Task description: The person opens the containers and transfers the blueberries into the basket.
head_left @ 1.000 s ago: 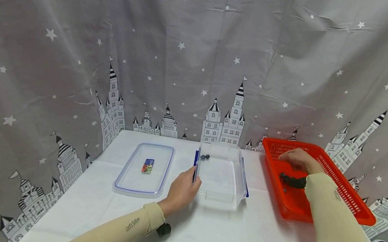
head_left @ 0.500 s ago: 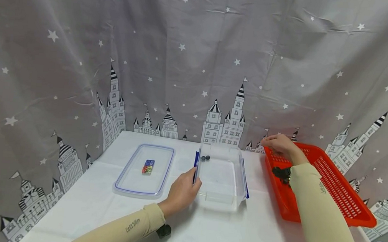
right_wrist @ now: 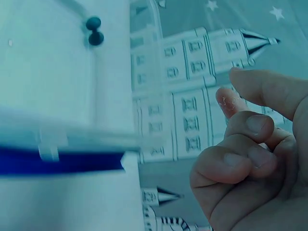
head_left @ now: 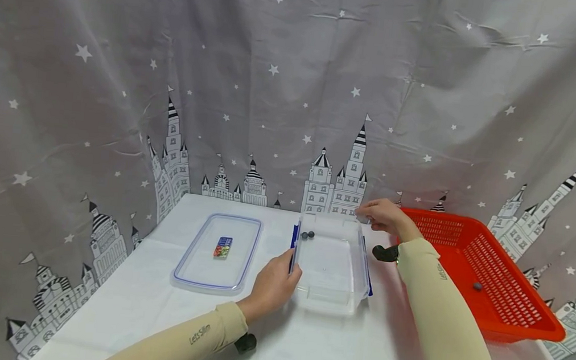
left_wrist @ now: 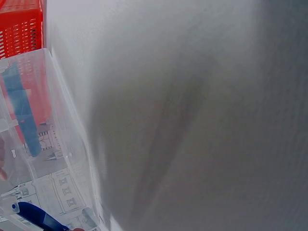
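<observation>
Head view: left hand (head_left: 272,284) gripping the near left rim of the clear container (head_left: 330,264) on the white tabletop (head_left: 335,350), right hand (head_left: 385,216) hovering at its far right corner, two dark beads (head_left: 306,235) inside, red basket (head_left: 485,277) just right. Left wrist view: only container wall (left_wrist: 43,144) and tabletop, fingers unseen. Right wrist view: fingers (right_wrist: 240,163) curled, thumb beside them, any held thing impossible to tell, beads (right_wrist: 94,31) beyond.

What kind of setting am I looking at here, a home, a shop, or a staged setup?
Most likely a staged recording setup rather than a lived-in room. A grey backdrop curtain printed with stars and castles hangs behind a white-covered table, which carries only a clear plastic container, its lid and a red basket.
</observation>
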Tool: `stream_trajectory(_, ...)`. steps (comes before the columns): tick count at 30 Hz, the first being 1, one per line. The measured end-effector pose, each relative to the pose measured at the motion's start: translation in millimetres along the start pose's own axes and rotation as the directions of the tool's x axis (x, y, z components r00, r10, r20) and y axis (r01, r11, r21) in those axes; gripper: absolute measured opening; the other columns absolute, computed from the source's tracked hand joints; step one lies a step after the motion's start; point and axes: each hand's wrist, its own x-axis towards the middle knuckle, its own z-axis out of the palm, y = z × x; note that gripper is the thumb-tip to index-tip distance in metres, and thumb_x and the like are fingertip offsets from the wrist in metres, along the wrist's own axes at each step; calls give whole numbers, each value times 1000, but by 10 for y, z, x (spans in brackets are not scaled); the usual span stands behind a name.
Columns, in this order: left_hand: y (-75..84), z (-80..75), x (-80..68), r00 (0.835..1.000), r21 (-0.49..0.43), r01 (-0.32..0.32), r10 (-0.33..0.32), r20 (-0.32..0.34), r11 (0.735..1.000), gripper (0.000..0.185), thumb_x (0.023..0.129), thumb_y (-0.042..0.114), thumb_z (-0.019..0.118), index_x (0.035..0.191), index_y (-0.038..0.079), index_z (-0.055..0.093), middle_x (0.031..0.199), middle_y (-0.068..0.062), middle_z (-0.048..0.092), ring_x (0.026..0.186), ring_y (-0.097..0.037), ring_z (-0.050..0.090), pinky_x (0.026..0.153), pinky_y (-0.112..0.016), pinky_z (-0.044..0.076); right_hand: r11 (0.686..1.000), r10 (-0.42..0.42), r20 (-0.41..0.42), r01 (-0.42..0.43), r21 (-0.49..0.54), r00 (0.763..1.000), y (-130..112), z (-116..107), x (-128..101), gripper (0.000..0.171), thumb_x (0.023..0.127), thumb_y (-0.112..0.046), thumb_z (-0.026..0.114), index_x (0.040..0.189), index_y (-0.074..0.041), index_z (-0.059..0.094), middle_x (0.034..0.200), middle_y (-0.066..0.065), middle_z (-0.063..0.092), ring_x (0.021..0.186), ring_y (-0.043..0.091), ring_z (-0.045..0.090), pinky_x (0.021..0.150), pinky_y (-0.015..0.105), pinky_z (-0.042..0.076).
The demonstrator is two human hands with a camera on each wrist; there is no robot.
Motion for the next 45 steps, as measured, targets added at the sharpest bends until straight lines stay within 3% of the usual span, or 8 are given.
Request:
stream_trajectory(8,-7,-3,7,1000,-1,10,-10,4,1000,52,101,26,48,145,-1,50,127,-18,67,108,-26,67,91,-46,55,998,17,34,-19,56,999,-74,319,164,33,96,-20,68,122,0,67,74,3,43,65,17,41,62,26,41)
stream_trajectory(14,0,1,4,1000,4,-11,11,-7,1000,50,100,23,48,143,-2,53,120,-16,70,94,-20,64,84,-44,56,996,16,65,-21,82,998,-49,515,275,34,95,-17,68,122,2,67,73,2,45,63,16,40,61,26,39)
stream_trajectory(25,10,-6,2,1000,-6,23,-23,21,1000,53,102,29,46,146,0,50,129,-17,67,112,-26,66,94,-46,55,992,50,87,-60,114,995,90,811,401,40,97,-15,65,131,5,61,70,-1,45,60,12,37,58,24,37)
stream_trajectory(45,6,-26,-3,1000,9,4,-4,3,1000,52,101,27,47,144,-1,51,128,-18,67,114,-28,66,93,-46,55,983,142,68,-149,110,987,242,1113,496,43,97,-14,64,137,0,60,62,-2,43,55,11,36,57,25,36)
